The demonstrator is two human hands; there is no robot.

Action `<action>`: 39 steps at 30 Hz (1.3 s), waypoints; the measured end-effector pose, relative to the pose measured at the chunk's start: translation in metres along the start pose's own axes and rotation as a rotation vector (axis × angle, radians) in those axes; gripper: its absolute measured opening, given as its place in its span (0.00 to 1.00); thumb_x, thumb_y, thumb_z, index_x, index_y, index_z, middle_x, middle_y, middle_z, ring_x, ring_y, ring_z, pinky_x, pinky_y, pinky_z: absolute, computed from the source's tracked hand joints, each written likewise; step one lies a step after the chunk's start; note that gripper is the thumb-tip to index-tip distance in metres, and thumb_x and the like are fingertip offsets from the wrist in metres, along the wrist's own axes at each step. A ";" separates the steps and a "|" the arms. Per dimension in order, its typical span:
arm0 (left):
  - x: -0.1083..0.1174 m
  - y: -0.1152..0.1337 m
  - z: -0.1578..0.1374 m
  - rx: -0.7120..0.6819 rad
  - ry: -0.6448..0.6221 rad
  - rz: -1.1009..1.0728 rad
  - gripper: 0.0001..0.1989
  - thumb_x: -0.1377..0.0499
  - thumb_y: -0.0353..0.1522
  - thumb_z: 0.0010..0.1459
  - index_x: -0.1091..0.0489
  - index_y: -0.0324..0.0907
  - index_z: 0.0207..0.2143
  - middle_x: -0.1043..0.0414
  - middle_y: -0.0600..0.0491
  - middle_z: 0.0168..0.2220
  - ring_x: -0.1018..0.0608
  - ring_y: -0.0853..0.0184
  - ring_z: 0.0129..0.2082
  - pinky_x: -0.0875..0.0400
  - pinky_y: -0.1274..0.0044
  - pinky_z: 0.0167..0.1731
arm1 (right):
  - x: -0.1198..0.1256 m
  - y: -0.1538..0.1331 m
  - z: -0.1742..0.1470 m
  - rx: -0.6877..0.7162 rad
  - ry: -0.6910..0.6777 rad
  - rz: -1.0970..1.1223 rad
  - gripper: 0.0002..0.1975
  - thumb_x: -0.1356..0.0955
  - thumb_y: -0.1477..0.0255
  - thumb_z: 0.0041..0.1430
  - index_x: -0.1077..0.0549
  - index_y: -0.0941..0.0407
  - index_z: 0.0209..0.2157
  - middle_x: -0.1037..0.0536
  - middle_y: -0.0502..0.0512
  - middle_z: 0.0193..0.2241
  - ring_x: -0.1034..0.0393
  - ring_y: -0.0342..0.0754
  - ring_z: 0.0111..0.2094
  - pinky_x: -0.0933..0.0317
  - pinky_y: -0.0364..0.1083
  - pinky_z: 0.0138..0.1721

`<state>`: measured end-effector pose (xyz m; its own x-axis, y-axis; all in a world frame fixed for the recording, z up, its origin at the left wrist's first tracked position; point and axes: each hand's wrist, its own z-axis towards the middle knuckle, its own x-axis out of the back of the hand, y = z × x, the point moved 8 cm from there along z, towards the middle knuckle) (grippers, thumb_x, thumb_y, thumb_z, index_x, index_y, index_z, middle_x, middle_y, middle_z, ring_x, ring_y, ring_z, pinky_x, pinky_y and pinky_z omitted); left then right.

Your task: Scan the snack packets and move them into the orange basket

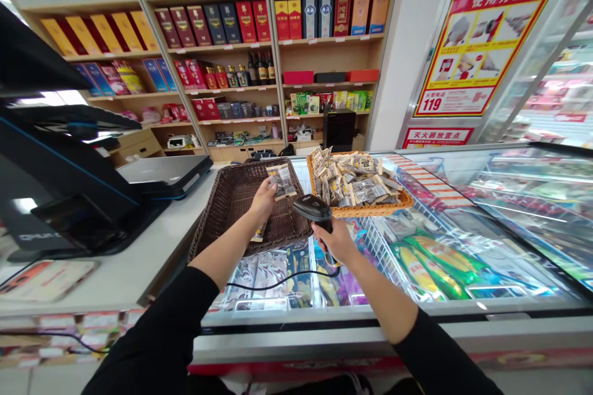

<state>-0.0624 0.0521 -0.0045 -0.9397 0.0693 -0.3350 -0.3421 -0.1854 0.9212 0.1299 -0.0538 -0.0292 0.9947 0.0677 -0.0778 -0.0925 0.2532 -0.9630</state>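
Observation:
My left hand (264,200) grips a small snack packet (283,181), clear with a pale band, above the dark brown wicker basket (231,197). Another packet (258,234) lies low in that basket, partly behind my left forearm. In my right hand (337,239) is a black handheld barcode scanner (313,206), its head pointing left toward the held packet. The scanner's cord (282,284) loops down and off to the left. Just beyond my right hand, a light orange wicker basket (393,205) holds a heap of similar packets (356,178).
Both baskets rest on a glass-topped chest freezer (463,197) with bagged goods inside. To the left, a counter (162,234) carries a checkout terminal (69,179) with a weighing plate (171,170). Shelves of boxes (250,21) stand behind; a red sign (491,31) hangs right.

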 end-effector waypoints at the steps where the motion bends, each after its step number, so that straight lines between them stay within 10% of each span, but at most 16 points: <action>1: 0.000 0.000 0.000 0.001 0.000 -0.011 0.19 0.40 0.33 0.54 0.35 0.43 0.49 0.26 0.51 0.44 0.24 0.66 0.43 0.31 0.68 0.49 | 0.000 -0.001 0.000 0.005 -0.008 -0.011 0.14 0.30 0.59 0.49 0.32 0.55 0.22 0.36 0.44 0.09 0.45 0.40 0.08 0.52 0.39 0.09; 30: 0.018 0.004 0.001 0.018 0.117 0.102 0.18 0.40 0.34 0.53 0.34 0.44 0.48 0.25 0.52 0.39 0.22 0.67 0.35 0.26 0.70 0.40 | 0.009 -0.013 0.001 0.019 -0.004 -0.005 0.14 0.32 0.60 0.53 0.33 0.56 0.25 0.36 0.44 0.10 0.42 0.41 0.11 0.47 0.41 0.14; 39: -0.087 0.055 0.015 -0.415 0.059 1.040 0.17 0.44 0.30 0.56 0.27 0.41 0.47 0.23 0.48 0.43 0.24 0.60 0.45 0.34 0.71 0.48 | 0.064 -0.013 0.017 0.109 0.467 0.459 0.17 0.29 0.58 0.48 0.33 0.56 0.29 0.35 0.42 0.14 0.42 0.40 0.12 0.46 0.41 0.13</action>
<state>0.0009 0.0508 0.0779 -0.7637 -0.3539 0.5399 0.6454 -0.4390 0.6251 0.1942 -0.0360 -0.0173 0.7661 -0.2272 -0.6012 -0.4912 0.3963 -0.7757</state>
